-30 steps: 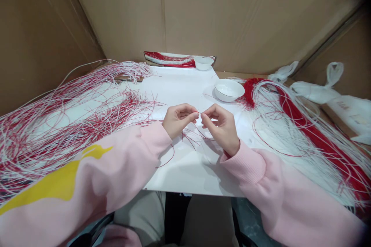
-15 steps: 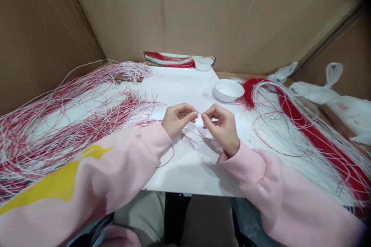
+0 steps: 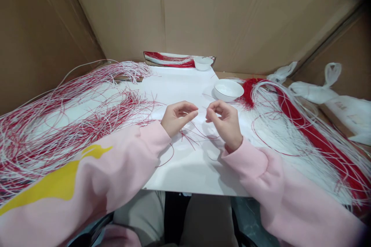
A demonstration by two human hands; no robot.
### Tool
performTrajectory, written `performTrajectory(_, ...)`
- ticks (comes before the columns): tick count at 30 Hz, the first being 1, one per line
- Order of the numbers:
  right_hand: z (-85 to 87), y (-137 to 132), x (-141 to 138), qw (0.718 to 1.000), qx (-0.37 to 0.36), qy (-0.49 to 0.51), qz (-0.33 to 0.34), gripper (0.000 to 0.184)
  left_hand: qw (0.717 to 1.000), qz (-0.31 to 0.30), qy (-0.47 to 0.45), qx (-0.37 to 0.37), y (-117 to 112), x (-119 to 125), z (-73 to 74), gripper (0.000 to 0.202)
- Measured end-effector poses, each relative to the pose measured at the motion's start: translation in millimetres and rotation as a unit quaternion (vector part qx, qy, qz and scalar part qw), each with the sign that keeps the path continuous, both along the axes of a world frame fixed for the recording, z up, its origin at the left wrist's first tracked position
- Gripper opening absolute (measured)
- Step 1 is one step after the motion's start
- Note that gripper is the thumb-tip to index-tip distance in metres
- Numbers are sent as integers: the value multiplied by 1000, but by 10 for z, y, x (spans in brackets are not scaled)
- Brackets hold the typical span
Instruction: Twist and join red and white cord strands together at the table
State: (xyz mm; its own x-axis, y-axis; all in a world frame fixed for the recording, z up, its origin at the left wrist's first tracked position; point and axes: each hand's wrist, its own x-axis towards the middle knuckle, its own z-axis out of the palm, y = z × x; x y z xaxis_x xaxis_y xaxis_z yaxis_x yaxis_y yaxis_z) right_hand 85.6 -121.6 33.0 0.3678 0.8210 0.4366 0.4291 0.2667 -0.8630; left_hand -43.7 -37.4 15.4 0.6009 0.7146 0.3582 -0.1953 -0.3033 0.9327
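Note:
My left hand (image 3: 177,117) and my right hand (image 3: 224,121) hover side by side over the white sheet (image 3: 185,162), a small gap between them. Both are pinched, thumb against forefinger. A thin red string (image 3: 191,133) trails down from the left hand's pinch onto the sheet; what the right hand's fingertips hold is too fine to make out. A few loose red strings lie under the hands. A white bowl (image 3: 228,89) stands just beyond my right hand.
A wide tangle of red and white strings (image 3: 66,112) covers the left side. A bundle of red and white strings (image 3: 301,131) runs along the right. White plastic bags (image 3: 333,96) lie far right. A second small bowl (image 3: 203,63) sits at the back. Cardboard walls enclose the table.
My hands were touching fingertip to fingertip; now they have drawn apart, the right hand shifting to the right and slightly up.

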Motion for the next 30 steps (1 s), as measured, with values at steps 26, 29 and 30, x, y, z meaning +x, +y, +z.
performTrajectory(26,-281,281,493,980,-44,-162,-106,7,868,-410,255,113,-890,-746,821,27)
performTrajectory(29,-271,287,490,980,-38,-161,-110,7,770,-566,278,93,-1220,-964,486,29)
performTrajectory(30,-269,290,490,980,-36,-162,-110,7,757,-571,306,82,-1297,-1021,301,30)
